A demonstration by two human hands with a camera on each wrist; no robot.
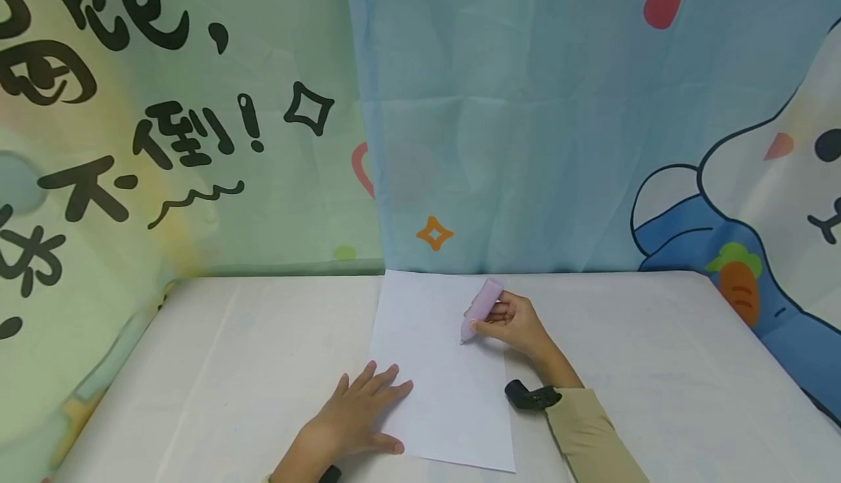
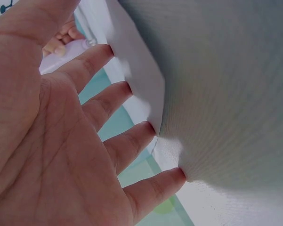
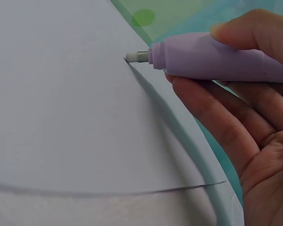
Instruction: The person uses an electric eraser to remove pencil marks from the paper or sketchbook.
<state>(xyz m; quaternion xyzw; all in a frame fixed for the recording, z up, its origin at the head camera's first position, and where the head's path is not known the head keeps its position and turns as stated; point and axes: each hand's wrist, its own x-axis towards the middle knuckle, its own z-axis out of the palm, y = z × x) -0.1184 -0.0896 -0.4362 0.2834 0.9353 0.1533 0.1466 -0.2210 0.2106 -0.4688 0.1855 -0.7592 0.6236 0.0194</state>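
Apparently, working on a blank-looking sheet is the step in hand. From the head view, the right hand [image 1: 519,330] grasps a lilac pen-shaped tool [image 1: 482,308], tilted with its narrow end down over the upper right part of the paper [image 1: 434,410]. The left hand [image 1: 358,410] grasps nothing; its fingers are spread at the sheet's left edge, seemingly to steady it. The paper lies on a tabletop [image 1: 230,366] covered in white, its far edge close to a blue curtain [image 1: 525,103] printed with a heart [image 1: 665,1], an orange star [image 1: 434,233] and a white animal [image 1: 755,176] beside a carrot [image 1: 739,290]. To the left hangs a pale green panel [image 1: 282,23] with large black lettering [image 1: 79,174]. A black device [image 1: 532,397] sits on the right wrist, next to a khaki sleeve [image 1: 591,424].

In the left wrist view, three fingertips meet the paper along its edge, while the little finger [image 2: 157,190] rests beyond it on the white cover.

Through the right wrist view, thumb and fingers pinch the tool's barrel, and its white tip [image 3: 132,57], set in a metal sleeve, meets its own shadow, so it seems to touch the paper. My judgement is that the next move calls for light, even pressure from the tip, with the sheet pinned flat so that it cannot slide.
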